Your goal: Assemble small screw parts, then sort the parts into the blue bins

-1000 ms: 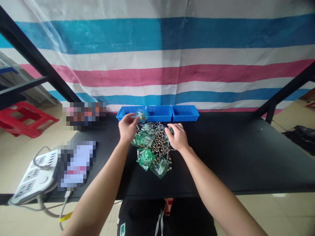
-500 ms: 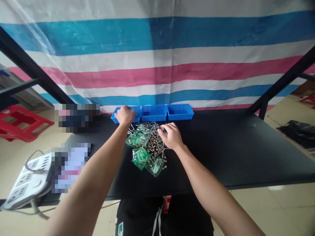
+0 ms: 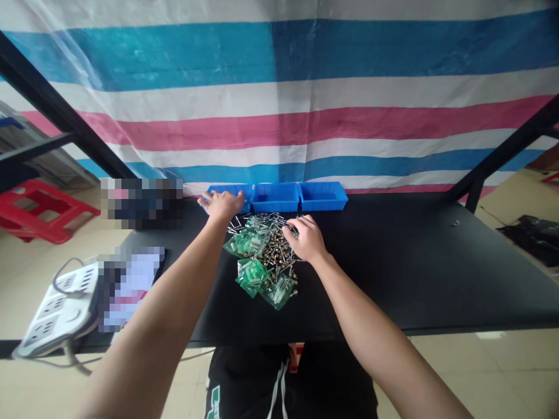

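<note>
My left hand (image 3: 222, 205) is over the front of the left blue bin (image 3: 244, 203), its fingers spread and nothing seen in them. It covers much of that bin. At the right side of a heap of metal screws (image 3: 277, 250), my right hand (image 3: 308, 240) rests with loosely bent fingers, thumb and forefinger apart; its fingertips are at the screws, and nothing plainly held shows. Several green-tinted clear plastic bags (image 3: 252, 275) of small pale parts lie on the heap's left and near side.
A middle blue bin (image 3: 275, 206) and a right blue bin (image 3: 323, 205) complete the row behind the heap. A white power strip (image 3: 61, 308) sits at the black table's (image 3: 419, 273) left end. One small metal piece (image 3: 455, 223) lies far right. Striped sheeting (image 3: 244, 131) hangs behind.
My left hand's fingers have gone from bent to spread at the left bin, and the hand sits slightly nearer me against it. My right hand stays beside the heap. The view has shifted slightly.
</note>
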`<act>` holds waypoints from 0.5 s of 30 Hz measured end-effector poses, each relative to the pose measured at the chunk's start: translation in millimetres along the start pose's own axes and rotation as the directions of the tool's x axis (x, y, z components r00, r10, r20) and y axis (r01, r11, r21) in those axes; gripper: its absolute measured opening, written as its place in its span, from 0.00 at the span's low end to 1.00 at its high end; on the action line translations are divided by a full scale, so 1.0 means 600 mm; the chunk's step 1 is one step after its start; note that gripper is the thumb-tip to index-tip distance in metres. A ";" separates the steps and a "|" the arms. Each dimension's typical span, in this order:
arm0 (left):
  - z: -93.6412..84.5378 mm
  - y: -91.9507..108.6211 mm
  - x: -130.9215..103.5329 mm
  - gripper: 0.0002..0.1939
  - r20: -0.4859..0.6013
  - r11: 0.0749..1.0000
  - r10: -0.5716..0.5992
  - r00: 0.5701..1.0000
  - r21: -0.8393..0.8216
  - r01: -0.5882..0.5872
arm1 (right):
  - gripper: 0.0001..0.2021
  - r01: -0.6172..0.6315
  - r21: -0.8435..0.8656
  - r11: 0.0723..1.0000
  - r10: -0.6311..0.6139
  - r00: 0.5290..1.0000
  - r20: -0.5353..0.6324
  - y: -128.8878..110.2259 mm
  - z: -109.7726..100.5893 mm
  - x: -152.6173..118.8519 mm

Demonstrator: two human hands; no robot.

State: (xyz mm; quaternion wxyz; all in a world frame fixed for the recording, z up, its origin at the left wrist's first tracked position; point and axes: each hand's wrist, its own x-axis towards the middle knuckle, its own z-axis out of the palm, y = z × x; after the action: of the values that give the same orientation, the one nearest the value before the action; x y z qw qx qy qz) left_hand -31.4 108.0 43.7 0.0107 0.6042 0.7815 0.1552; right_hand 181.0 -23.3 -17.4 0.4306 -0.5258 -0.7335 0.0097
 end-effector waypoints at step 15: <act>-0.009 -0.091 -0.075 0.14 -0.205 0.936 0.039 0.978 -0.334 -0.107 | 0.10 0.005 0.002 1.000 -0.005 1.000 0.009 0.003 0.005 0.000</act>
State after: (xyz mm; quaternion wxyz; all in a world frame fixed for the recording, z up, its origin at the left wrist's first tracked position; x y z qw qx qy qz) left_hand -71.5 52.1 27.0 0.0332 0.6036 0.7166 0.3481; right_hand 180.4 -21.0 -20.4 0.4279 -0.5234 -0.7368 0.0118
